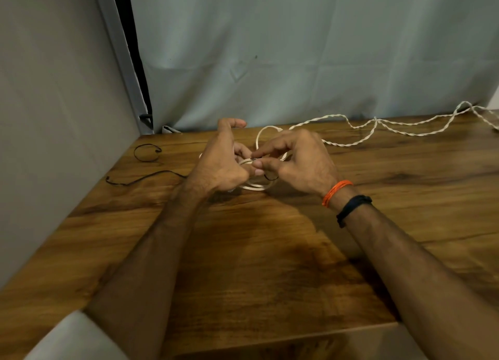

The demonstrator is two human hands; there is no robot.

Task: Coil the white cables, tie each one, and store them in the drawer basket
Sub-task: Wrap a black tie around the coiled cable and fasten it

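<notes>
Pinching at a thin black tie point(270, 177), both hands meet over a coiled white cable point(253, 185) lying on the wooden table point(256, 251). Head view only. Left hand point(220, 162) has fingers curled in around the coil's near-left side, thumb stuck up and free; exactly which strands it grips is hidden behind the knuckles. Right hand point(295, 161) pinches the black tie between thumb and forefinger right at the top of the coil, other fingers curled loosely. Fingertips of both hands touch or nearly touch at the coil. Coil sits mid-table toward the far edge, a few loops stacked flat, one loop point(266, 132) sticking out behind the hands.

Second white cable point(378, 128), twisted, uncoiled, runs loose along the far right of the table up to the grey cloth backdrop point(297, 48). Two more black ties on the left: one curled in a ring point(147, 153) near the far-left corner, one lying stretched out point(140, 178) just in front of it, both apart from the hands. Right wrist wears an orange thread band point(336, 192) and a black band point(353, 207). Grey wall panel point(54, 116) on the left. Drawer basket not in view.
</notes>
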